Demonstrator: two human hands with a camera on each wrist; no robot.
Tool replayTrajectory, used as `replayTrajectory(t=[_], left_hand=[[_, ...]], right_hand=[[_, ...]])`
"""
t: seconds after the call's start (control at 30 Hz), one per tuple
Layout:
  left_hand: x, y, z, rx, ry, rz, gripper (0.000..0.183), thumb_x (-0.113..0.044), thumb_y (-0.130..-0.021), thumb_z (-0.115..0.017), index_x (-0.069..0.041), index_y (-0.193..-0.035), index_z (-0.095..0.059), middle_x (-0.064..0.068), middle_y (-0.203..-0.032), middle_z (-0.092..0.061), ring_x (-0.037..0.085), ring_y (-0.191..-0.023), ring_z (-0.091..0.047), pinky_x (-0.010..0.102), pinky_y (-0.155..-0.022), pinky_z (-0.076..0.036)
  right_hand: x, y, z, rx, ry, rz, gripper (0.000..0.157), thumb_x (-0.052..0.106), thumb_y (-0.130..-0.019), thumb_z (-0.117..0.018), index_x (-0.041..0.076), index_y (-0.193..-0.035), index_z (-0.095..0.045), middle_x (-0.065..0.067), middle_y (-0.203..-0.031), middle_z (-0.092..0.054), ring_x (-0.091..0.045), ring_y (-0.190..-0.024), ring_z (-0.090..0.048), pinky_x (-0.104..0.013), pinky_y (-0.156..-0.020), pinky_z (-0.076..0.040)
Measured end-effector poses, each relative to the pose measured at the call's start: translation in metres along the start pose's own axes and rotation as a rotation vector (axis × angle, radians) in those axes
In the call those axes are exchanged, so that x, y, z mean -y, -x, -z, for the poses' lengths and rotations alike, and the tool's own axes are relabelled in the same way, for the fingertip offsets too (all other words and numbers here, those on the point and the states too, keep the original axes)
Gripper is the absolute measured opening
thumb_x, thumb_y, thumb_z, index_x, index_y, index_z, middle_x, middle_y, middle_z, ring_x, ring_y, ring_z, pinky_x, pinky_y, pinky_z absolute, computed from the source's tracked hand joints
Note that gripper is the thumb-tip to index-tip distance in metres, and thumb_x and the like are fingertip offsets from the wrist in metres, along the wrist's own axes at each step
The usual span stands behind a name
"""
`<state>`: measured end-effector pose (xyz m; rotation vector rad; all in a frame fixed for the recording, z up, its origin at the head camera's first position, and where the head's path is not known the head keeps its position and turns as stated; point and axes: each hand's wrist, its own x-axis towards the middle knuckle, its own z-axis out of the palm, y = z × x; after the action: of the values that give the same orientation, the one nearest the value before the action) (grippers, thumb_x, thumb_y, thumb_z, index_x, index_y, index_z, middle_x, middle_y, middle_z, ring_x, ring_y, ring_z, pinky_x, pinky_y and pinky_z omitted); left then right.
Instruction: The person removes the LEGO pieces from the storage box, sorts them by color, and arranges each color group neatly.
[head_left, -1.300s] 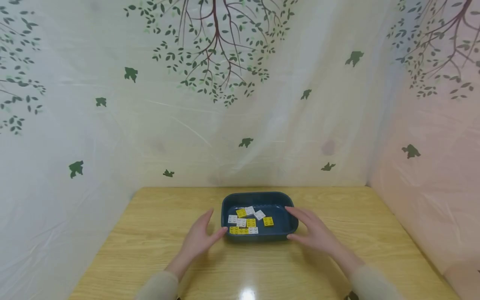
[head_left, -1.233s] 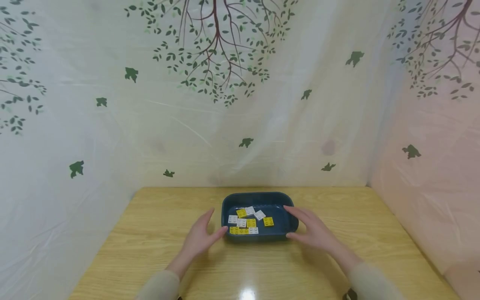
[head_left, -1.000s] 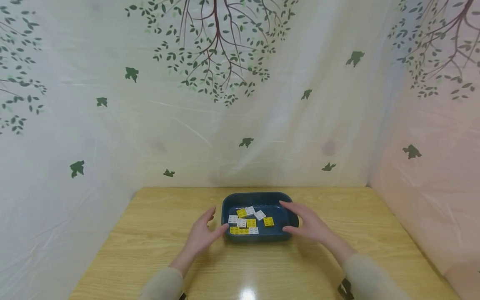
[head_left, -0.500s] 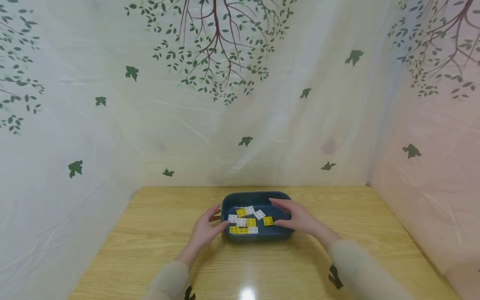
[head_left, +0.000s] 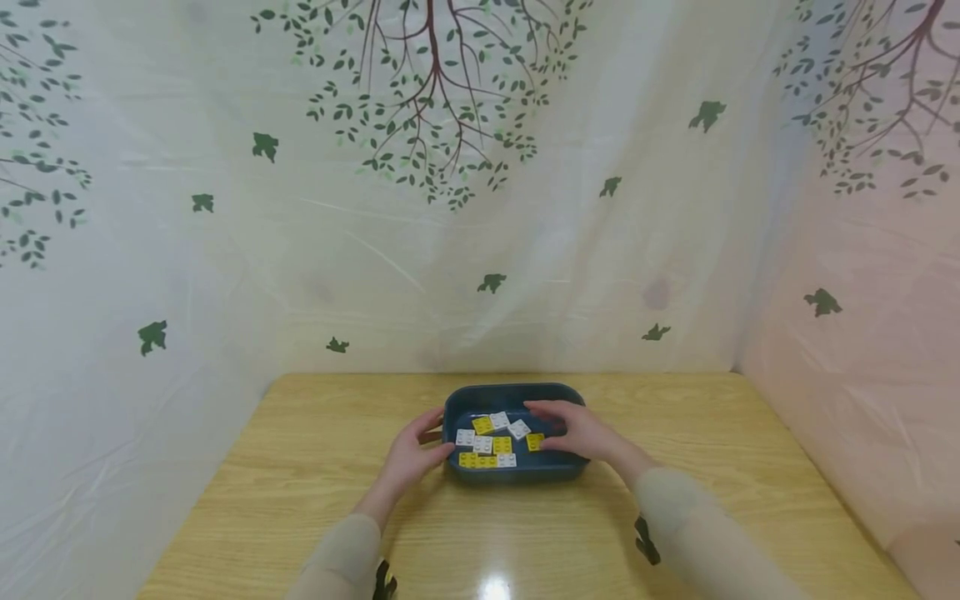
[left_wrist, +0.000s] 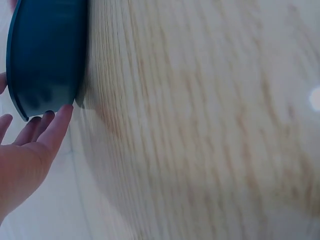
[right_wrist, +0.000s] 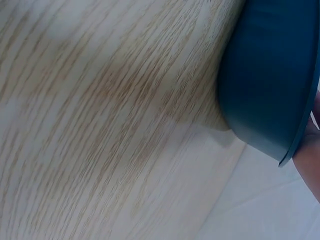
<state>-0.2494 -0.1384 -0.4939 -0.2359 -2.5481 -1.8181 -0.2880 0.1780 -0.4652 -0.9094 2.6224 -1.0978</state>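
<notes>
A dark blue bin point(head_left: 517, 476) stands on the wooden table, with several yellow and white toy bricks lying in its left and middle parts. Beside its left end is my left hand point(head_left: 407, 457), thumb near the rim; in the left wrist view its fingers point(left_wrist: 57, 127) reach the bin's outer wall. My right hand point(head_left: 588, 435) reaches over the right end into the bin, thumb and fingers apart. Its thumb tip overlaps the edge of a yellow brick point(head_left: 533, 442); whether it touches cannot be told. The right wrist view shows mostly the bin's wall point(right_wrist: 267, 80), hiding those fingers.
The wooden table point(head_left: 487, 533) extends in front of the bin and to both sides. Behind the table hangs a pale sheet point(head_left: 390, 275) with printed branches and birds. Another pinkish sheet point(head_left: 847, 400) closes the right side.
My right hand has moved left, from the bin's right rim to over the bricks inside, its thumb and fingers drawing somewhat closer. My left hand has shifted slightly right against the bin. The bricks have not moved.
</notes>
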Motion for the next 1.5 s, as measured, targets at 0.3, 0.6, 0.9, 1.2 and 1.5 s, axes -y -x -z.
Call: replayTrajectory(t=[0.3,0.6,0.9,1.2,1.5], left_hand=[[0.003,-0.011,0.004,0.064,0.053,0.038,0.064,-0.004,-0.089,-0.069,-0.006,-0.148,-0.045,0.021,-0.146,-0.047,0.041,-0.125,-0.052,0.047,-0.096,-0.052],[0.003,-0.017,0.005,0.095,0.14,0.053,0.06,0.003,-0.09,-0.064,0.0,-0.147,-0.044,0.026,-0.149,-0.041,0.046,-0.126,-0.049,0.046,-0.094,-0.053],[-0.025,-0.005,0.011,0.111,0.129,0.046,0.058,0.005,-0.09,-0.062,0.006,-0.144,-0.044,0.031,-0.147,-0.041,0.049,-0.125,-0.049,0.048,-0.096,-0.051],[-0.023,-0.005,0.007,0.089,0.121,0.066,0.059,0.006,-0.09,-0.06,0.004,-0.146,-0.043,0.029,-0.147,-0.041,0.048,-0.126,-0.049,0.048,-0.096,-0.051],[-0.028,-0.004,0.01,0.098,0.146,0.057,0.059,0.006,-0.089,-0.062,0.005,-0.145,-0.044,0.03,-0.146,-0.042,0.049,-0.125,-0.049,0.048,-0.096,-0.051]], right_hand=[[-0.001,-0.013,-0.005,0.025,0.037,-0.05,0.058,0.005,-0.085,-0.076,0.003,-0.14,-0.055,-0.018,-0.134,-0.059,-0.035,-0.121,-0.056,-0.047,-0.096,-0.052],[-0.001,-0.024,-0.009,0.04,0.062,-0.178,0.052,0.005,-0.084,-0.077,0.007,-0.134,-0.061,-0.013,-0.128,-0.063,-0.032,-0.119,-0.058,-0.05,-0.1,-0.048],[0.004,-0.029,-0.012,0.037,0.049,-0.276,0.039,0.0,-0.082,-0.077,0.009,-0.119,-0.069,-0.007,-0.118,-0.068,-0.026,-0.112,-0.062,-0.047,-0.1,-0.048],[0.006,-0.032,-0.016,0.026,0.062,-0.328,0.035,-0.002,-0.081,-0.077,0.01,-0.113,-0.071,-0.004,-0.112,-0.069,-0.023,-0.105,-0.063,-0.045,-0.097,-0.05],[0.003,-0.034,-0.019,0.016,-0.002,-0.359,0.038,-0.002,-0.081,-0.077,0.01,-0.117,-0.07,-0.003,-0.114,-0.068,-0.024,-0.106,-0.063,-0.044,-0.095,-0.051]])
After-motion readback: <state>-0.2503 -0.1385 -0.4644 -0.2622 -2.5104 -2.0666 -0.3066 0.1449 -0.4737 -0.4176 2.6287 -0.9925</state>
